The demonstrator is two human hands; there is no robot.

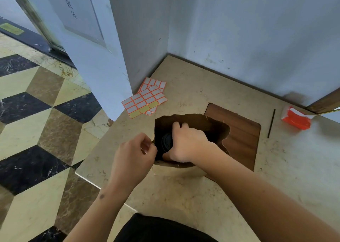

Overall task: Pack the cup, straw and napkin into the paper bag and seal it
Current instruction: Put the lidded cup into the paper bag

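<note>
A brown paper bag (207, 124) stands open on the marble counter (184, 195). My right hand (187, 142) reaches into its mouth, wrapped around a cup with a black lid (166, 141) that sits inside the bag. My left hand (136, 149) pinches the bag's left rim and holds it apart. A thin black straw (271, 123) lies on the counter to the right. Beyond it rests an orange and white napkin pack (296, 119).
Two sheets of orange-bordered label stickers (145, 99) lie at the back left by the wall corner. A wooden panel (241, 135) is set into the counter under the bag. The counter's left edge drops to a patterned floor (36, 113).
</note>
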